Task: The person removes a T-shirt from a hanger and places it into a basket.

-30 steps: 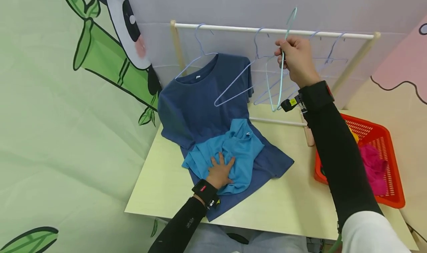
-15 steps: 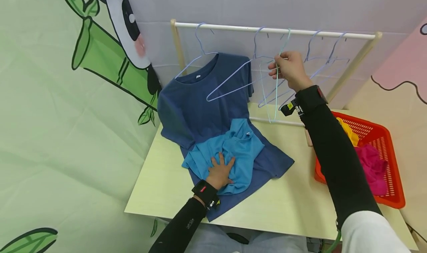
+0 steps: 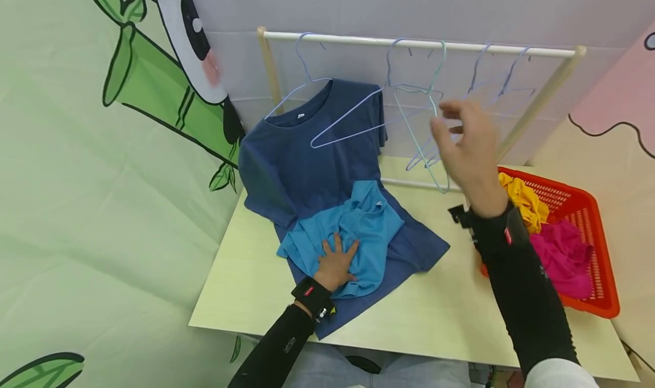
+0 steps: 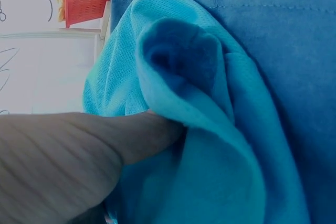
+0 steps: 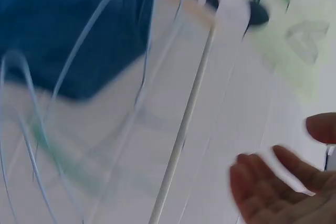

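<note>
My left hand lies with spread fingers on a crumpled light blue T-shirt. In the left wrist view its thumb goes under a fold of that cloth. Beneath is a dark blue T-shirt, its upper part on a lavender hanger hooked on the rack. A mint green hanger hangs from the white rail, turned at an angle. Just right of it my right hand is raised with bent, parted fingers and holds nothing; the right wrist view shows the same hand apart from the rail.
Several lavender hangers share the rail; one passes in front of the dark shirt. A red basket at the right holds yellow cloth and magenta cloth. The pale table has its front edge by the person's legs.
My right hand has hooked the mint green hanger onto the rail, let it go and drawn back to the right. The hanger has swung round. My left hand has stayed put.
</note>
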The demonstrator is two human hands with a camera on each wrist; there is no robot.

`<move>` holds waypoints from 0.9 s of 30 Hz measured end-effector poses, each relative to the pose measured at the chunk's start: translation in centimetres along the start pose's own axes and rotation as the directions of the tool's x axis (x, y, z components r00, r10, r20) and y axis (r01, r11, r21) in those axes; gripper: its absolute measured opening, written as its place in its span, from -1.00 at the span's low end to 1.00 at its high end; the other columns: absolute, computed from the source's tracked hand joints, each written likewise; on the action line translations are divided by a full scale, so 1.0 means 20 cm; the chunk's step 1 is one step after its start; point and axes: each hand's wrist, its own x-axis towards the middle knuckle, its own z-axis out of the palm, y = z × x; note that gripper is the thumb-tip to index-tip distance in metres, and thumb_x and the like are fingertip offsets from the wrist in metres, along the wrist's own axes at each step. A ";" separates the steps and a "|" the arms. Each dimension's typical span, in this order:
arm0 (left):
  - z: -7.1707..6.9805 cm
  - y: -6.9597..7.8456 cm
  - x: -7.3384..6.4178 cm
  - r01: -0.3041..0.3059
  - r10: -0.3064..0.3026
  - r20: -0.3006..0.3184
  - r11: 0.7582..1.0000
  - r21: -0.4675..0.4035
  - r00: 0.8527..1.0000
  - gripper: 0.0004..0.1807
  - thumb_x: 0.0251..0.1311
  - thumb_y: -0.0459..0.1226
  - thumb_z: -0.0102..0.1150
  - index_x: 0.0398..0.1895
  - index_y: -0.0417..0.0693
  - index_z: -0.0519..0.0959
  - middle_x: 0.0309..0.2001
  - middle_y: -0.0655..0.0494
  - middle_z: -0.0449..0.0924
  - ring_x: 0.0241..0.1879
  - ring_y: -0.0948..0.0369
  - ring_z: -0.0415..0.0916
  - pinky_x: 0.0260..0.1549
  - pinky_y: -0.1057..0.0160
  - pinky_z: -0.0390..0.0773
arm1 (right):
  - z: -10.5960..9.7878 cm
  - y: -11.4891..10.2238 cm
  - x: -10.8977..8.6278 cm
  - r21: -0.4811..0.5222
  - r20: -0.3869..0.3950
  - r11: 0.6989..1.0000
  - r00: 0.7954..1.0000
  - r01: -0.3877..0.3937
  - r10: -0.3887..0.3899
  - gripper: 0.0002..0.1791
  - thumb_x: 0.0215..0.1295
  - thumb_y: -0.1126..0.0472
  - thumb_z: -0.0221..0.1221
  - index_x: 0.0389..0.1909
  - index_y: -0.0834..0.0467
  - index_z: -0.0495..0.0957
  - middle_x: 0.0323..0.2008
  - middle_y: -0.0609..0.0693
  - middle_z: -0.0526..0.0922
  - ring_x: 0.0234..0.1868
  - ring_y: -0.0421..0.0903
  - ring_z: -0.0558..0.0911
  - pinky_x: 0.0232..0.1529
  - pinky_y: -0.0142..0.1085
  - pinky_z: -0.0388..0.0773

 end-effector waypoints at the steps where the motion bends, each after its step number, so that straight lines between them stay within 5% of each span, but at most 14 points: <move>1: 0.00 0.00 0.00 0.001 -0.001 0.001 1.000 0.001 1.000 0.09 0.17 0.01 0.60 0.71 0.13 0.19 0.64 -0.46 -0.07 0.54 -0.54 0.01 0.17 -0.49 0.48 | 0.04 -0.03 -0.08 0.014 -0.001 0.993 0.993 0.114 -0.114 -0.60 0.52 0.25 0.22 0.19 0.47 0.56 0.14 0.38 0.63 0.15 0.28 0.62 0.12 -0.17 0.61; 3: 0.01 0.00 0.01 0.003 -0.003 -0.006 1.000 0.002 1.000 0.11 0.17 0.02 0.60 0.72 0.15 0.17 0.64 -0.46 -0.09 0.54 -0.54 0.00 0.18 -0.49 0.48 | 0.14 -0.07 -0.25 0.056 0.094 0.965 0.961 0.256 -0.260 -0.62 0.45 0.27 0.28 0.14 0.44 0.58 0.12 0.35 0.64 0.14 0.25 0.62 0.12 -0.18 0.62; 5: 0.00 0.00 0.01 -0.001 0.001 -0.014 1.000 -0.003 1.000 0.16 0.17 0.03 0.60 0.74 0.17 0.09 0.65 -0.46 -0.12 0.55 -0.54 -0.01 0.19 -0.49 0.48 | 0.26 -0.07 -0.40 0.111 0.255 0.960 0.926 0.258 -0.278 -0.58 0.42 0.23 0.34 0.17 0.38 0.59 0.20 0.31 0.58 0.20 0.24 0.59 0.17 -0.06 0.63; 10: 0.00 -0.02 0.00 -0.038 0.035 -0.072 0.998 -0.051 0.997 0.35 0.13 0.03 0.63 0.78 0.15 -0.16 0.67 -0.47 -0.22 0.53 -0.55 0.04 0.16 -0.45 0.53 | 0.57 0.17 -0.63 -0.023 0.570 0.998 0.821 0.052 -0.030 -0.08 0.22 -0.08 0.55 0.48 0.27 0.41 0.50 0.40 0.26 0.43 0.39 0.44 0.20 0.24 0.61; 15: 0.03 -0.07 -0.02 -0.056 0.037 -0.113 0.984 -0.168 0.993 0.50 0.09 -0.02 0.68 0.77 -0.07 -0.35 0.68 -0.48 -0.37 0.56 -0.54 -0.02 0.21 -0.34 0.55 | 0.86 0.45 -0.70 -0.198 0.718 0.980 0.684 0.019 0.132 0.49 -0.16 -0.35 0.67 0.73 0.03 0.05 0.69 0.42 -0.27 0.62 0.59 -0.09 0.33 0.58 0.21; 20: 0.03 -0.11 -0.06 -0.125 0.086 -0.150 0.951 -0.282 0.985 0.50 0.06 -0.12 0.72 0.75 -0.20 -0.32 0.65 -0.55 -0.46 0.55 -0.57 -0.08 0.27 -0.34 0.50 | 1.06 0.51 -0.72 -0.284 0.813 0.959 0.531 0.008 0.237 0.64 -0.35 -0.45 0.68 0.76 -0.25 -0.10 0.72 0.25 -0.46 0.63 0.57 -0.30 0.21 0.75 0.07; 23: 0.04 -0.14 -0.08 -0.180 0.136 -0.148 0.922 -0.344 0.980 0.48 0.07 -0.20 0.70 0.74 -0.22 -0.32 0.64 -0.56 -0.55 0.58 -0.56 -0.19 0.33 -0.35 0.42 | 1.11 0.51 -0.74 -0.349 0.816 0.937 0.494 0.009 0.299 0.59 -0.36 -0.46 0.68 0.75 -0.30 -0.02 0.74 0.23 -0.31 0.64 0.56 -0.23 0.17 0.76 0.11; 27: 0.05 -0.19 -0.10 -0.192 0.157 -0.121 0.904 -0.381 0.980 0.43 0.14 -0.22 0.64 0.76 -0.14 -0.34 0.65 -0.47 -0.62 0.64 -0.46 -0.30 0.39 -0.35 0.37 | 1.15 0.51 -0.77 -0.410 0.787 0.912 0.512 0.017 0.345 0.41 -0.31 -0.47 0.66 0.67 -0.22 0.26 0.71 0.24 -0.04 0.67 0.48 -0.13 0.19 0.73 0.15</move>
